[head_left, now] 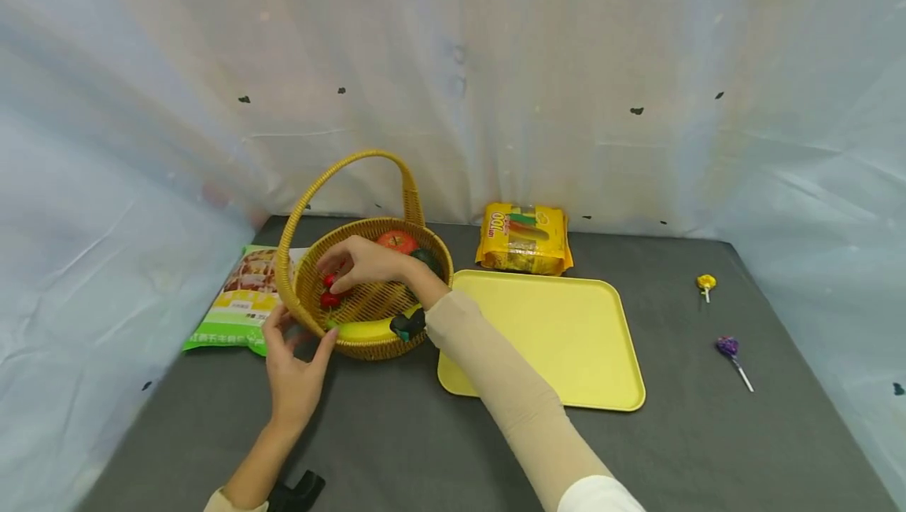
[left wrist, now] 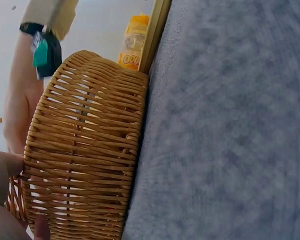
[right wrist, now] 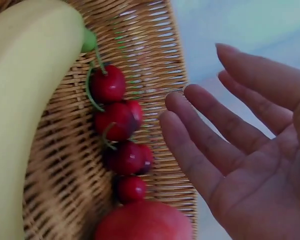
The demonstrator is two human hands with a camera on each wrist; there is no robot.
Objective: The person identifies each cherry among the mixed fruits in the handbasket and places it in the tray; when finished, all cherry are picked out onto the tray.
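Observation:
A woven basket (head_left: 382,351) with a tall handle stands at left on the dark table. My left hand (head_left: 293,382) grips its near-left rim by the foot of the handle; in the left wrist view the hand (left wrist: 2,195) is cut off by the frame's edge. Inside the basket lie a banana (head_left: 364,330), several red cherries (right wrist: 121,122), a red apple (head_left: 396,241) and a dark green fruit (head_left: 428,260), partly hidden by my right arm. My right hand (head_left: 371,262) hovers over the cherries. Its fingers (right wrist: 200,155) are spread, with nothing held.
Right of the basket lies a yellow tray (head_left: 552,339), under my right forearm. A yellow snack pack (head_left: 525,238) stands behind it. At far right lie a yellow lollipop (head_left: 705,282) and a purple one (head_left: 727,347). A green-and-white food bag (head_left: 237,315) sits left of the basket.

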